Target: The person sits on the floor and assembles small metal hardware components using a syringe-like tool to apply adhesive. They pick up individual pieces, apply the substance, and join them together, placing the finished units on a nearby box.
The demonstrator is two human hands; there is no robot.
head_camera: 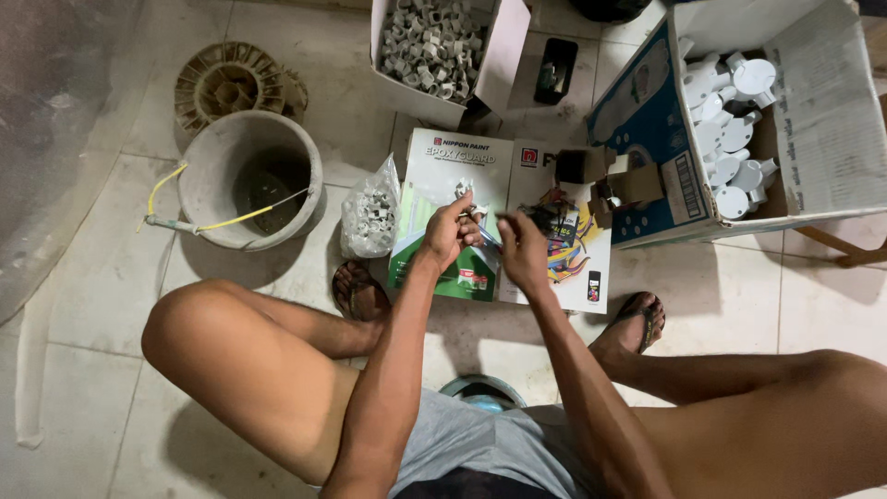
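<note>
Fitting small parts by hand over flattened cardboard.
Past the grey bucket (249, 176) and bag of clips (370, 217), the left hand (446, 233) pinches a small grey clip (465, 191); the right hand (522, 248) closes on something thin, unclear; next likely needs careful alignment.

— What sits in the person's hands above the flattened paint carton (443, 176)?

— A small pale grey plastic clip (465, 191), pinched in the fingertips of the left hand (446, 236), raised just over the carton's white and green printed face.

— And the other hand?

— The right hand (522, 249) is closed on a thin, short metal piece (490, 231), too small to make out, its tip meeting the clip over the carton's middle fold.
</note>
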